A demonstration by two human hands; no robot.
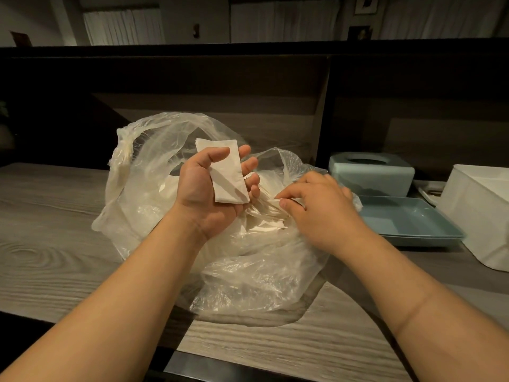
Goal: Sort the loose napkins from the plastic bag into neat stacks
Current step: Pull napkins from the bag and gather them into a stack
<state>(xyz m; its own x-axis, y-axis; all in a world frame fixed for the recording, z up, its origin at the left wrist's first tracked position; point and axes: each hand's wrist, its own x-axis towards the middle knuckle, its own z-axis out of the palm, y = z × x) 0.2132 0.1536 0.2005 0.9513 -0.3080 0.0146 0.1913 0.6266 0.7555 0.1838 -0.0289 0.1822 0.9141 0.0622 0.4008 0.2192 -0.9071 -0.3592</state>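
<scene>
My left hand is palm up, thumb and fingers clamped on a small stack of folded napkins, soft white rectangles. My right hand pinches the edge of a loose napkin inside the crinkled clear plastic bag, which slumps on the grey woodgrain counter. Just right of the bag sit a shallow blue tray and a blue tissue box.

no readable text, no labels, no brands, no numbers, no signs on anything in view
</scene>
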